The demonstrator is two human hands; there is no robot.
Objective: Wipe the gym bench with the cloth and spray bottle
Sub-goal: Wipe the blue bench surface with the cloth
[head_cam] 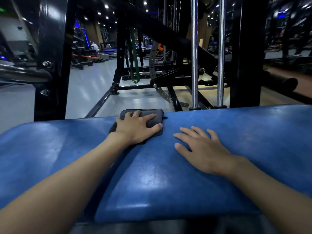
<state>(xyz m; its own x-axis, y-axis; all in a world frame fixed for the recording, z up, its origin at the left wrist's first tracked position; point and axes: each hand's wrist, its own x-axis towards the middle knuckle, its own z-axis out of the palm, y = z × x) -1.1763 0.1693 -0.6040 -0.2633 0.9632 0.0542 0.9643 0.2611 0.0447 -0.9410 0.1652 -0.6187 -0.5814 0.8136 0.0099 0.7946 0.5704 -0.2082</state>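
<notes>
— Where are the hands?

— Both on the bench, a blue padded one with a worn, shiny cover. The left hand lies palm down on the cloth, fingers spread and fairly straight, thumb out to the side along the cloth's near edge. It presses on the cloth rather than clutching it.

— And the right?

— The right hand rests flat on the bare pad just beside the cloth but apart from it. Fingers fanned, palm down, holding nothing.

— Where exactly is the cloth?

— At the far edge of the bench, about the middle of its width. It is dark grey and folded or bunched. Its far part sticks out past the pad's edge, and a small dark tab pokes out on its right side.

— What can't you make out?

— The middle of the cloth is under the left palm, so I cannot tell how it is folded there. Both forearms run out of the bottom corners. The bench is cut off at the left and right edges, and below its near edge there is only shadow.

— Behind it?

— Black uprights of a rack, two chrome rods standing just beyond the pad, and a green band hanging from a frame. There is pale floor too. Far back someone in a white top sits among machines, too small and dim to say more.
</notes>
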